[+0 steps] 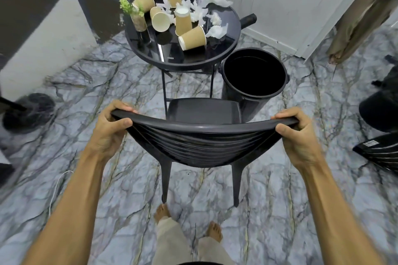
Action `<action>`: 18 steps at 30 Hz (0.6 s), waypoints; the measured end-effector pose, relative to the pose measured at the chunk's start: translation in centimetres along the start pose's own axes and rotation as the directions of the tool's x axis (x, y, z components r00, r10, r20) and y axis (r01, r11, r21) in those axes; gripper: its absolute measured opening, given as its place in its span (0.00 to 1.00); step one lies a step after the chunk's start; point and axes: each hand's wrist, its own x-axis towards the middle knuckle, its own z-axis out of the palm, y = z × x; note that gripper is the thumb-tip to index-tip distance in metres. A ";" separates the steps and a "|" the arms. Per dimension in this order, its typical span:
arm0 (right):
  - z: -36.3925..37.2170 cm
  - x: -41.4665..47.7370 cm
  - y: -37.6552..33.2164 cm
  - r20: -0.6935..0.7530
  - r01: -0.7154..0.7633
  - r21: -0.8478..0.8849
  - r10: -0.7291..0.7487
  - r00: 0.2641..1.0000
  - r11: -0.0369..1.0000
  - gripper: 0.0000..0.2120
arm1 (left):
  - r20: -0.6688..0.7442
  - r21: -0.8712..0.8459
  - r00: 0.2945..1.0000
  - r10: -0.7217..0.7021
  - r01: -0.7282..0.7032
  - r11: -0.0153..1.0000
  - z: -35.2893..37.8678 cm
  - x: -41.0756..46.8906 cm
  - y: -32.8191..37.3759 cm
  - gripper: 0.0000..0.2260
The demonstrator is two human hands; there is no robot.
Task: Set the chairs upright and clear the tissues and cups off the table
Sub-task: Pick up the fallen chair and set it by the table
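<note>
**Lower centre.** The left hand [112, 127] and right hand [295, 133] are each curled round one end of the top rail of a black chair [202, 146], thumbs toward the viewer and fingers over the far edge. The chair stands with its back to the person and its seat toward the table. Two rear legs meet the marbled floor [202, 189] (front legs hidden, so a level stand cannot be confirmed).

**Handling, judged.** The chair looks like moulded plastic: stiff, probably light, with a smooth rail. The two rail ends are the sound holds and give control of tilt.

**Right edge, mid-height.** A second chair [379, 153], only partly in frame, appears to be lying over and is judged not yet righted.

**Centre, beyond the seat.** A round black bin [256, 95] stands open-topped just beside the table's stand. Its interior is dark and no contents can be made out.

**Upper centre.** A round black table [181, 66] with a raised rim.
- It carries five paper cups [192, 37], two inverted and three tipped over. The insides that show look empty.
- Crumpled white tissues [216, 31] lie among the cups and to their right.
- A small potted plant [139, 21] stands at the left rim.
- The cups are judged light and easily crushed, best taken round the wall. The tissues are soft and can be gathered by the handful.
</note>
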 end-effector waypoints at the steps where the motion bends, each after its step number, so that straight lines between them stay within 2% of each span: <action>1: 0.8 0.4 0.3 0.001 -0.003 -0.002 0.003 1.000 1.000 0.17 | -0.004 0.003 1.000 0.003 -0.003 1.000 -0.9 0.1 0.3 0.20; 4: 3.6 1.6 1.3 0.001 -0.008 0.003 0.008 1.000 1.000 0.13 | -0.014 0.004 1.000 0.009 -0.009 1.000 -3.7 0.7 1.2 0.21; 8: 7.4 3.4 2.9 -0.004 -0.011 -0.002 0.011 1.000 1.000 0.13 | -0.025 -0.006 1.000 -0.008 0.008 1.000 -7.7 2.5 2.3 0.21; 12: 10.9 5.1 4.3 -0.029 -0.003 -0.011 0.002 1.000 1.000 0.19 | -0.014 0.014 0.999 -0.029 0.029 0.999 -11.3 4.7 3.5 0.21; 18: 14.4 7.7 6.0 -0.044 0.003 -0.008 -0.004 0.999 1.000 0.20 | 0.021 0.004 0.999 -0.034 0.034 0.999 -14.9 8.5 4.6 0.20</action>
